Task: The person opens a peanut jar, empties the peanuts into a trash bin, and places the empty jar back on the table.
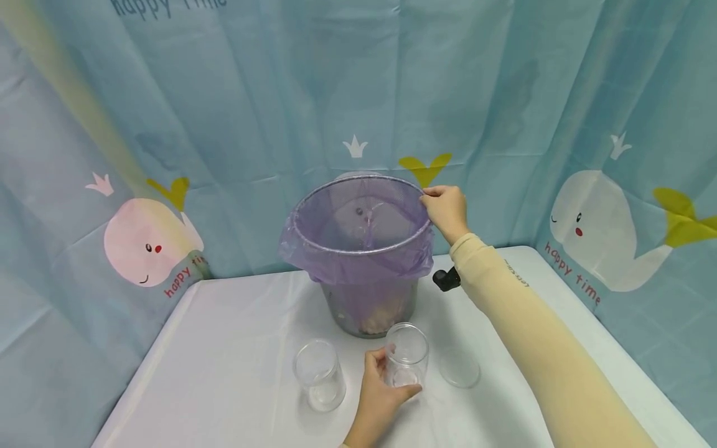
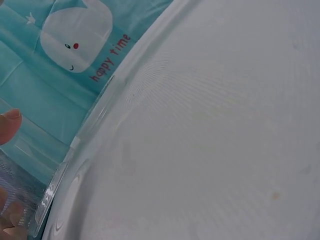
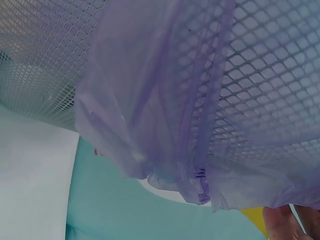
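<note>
A mesh wastebasket (image 1: 370, 311) stands upright on the table, lined with a translucent purple bag (image 1: 358, 264) folded over its rim. My right hand (image 1: 448, 208) pinches the bag-covered rim at the right side; in the right wrist view some of its fingers (image 3: 282, 222) show below the bag's edge. In front of the basket, my left hand (image 1: 381, 392) grips a clear glass jar (image 1: 407, 348) from the left, thumb on the near side and fingers behind. The left wrist view shows the thumb (image 2: 10, 125) and part of the clear glass (image 2: 50, 195).
Left of my left hand stands another clear jar (image 1: 320, 376). To the right of the held jar lies a clear round disc (image 1: 459, 367) on the white table (image 1: 235, 348). A small black object (image 1: 446, 279) shows beside my right sleeve. Blue printed curtains (image 1: 269, 93) surround the table.
</note>
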`<state>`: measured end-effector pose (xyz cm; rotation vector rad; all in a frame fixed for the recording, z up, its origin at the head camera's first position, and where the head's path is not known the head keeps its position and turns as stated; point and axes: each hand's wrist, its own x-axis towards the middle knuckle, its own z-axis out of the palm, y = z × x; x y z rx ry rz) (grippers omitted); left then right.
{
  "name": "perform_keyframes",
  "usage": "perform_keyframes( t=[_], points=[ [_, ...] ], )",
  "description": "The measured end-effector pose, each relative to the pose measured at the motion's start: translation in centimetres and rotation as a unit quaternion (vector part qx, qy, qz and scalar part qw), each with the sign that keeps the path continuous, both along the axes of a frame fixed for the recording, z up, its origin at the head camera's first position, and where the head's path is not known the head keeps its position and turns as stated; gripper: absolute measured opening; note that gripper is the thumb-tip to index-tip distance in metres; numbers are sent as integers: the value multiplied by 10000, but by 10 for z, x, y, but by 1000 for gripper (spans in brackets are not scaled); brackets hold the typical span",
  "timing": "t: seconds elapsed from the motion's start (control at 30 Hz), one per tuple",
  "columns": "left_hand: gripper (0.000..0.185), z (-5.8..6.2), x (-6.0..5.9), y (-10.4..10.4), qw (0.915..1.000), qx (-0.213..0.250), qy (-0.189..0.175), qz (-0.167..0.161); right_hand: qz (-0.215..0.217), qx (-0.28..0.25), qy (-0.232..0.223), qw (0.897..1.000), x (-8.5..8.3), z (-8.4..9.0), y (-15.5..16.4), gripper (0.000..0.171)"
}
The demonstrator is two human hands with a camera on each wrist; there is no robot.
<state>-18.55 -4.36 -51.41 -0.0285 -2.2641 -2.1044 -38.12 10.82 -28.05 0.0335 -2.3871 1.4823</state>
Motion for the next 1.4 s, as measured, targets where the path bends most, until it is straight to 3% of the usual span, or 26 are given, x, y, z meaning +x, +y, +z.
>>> perform_keyframes(
  t=[0.9, 1.4],
  points=[
    [83, 1, -9, -1, 9999, -82, 65, 88, 11, 185, 104, 9998, -5, 13, 0, 30],
    [102, -5, 3, -12, 9961, -683, -290, -488, 75, 42, -16, 10000, -1, -1, 0, 30]
  ],
)
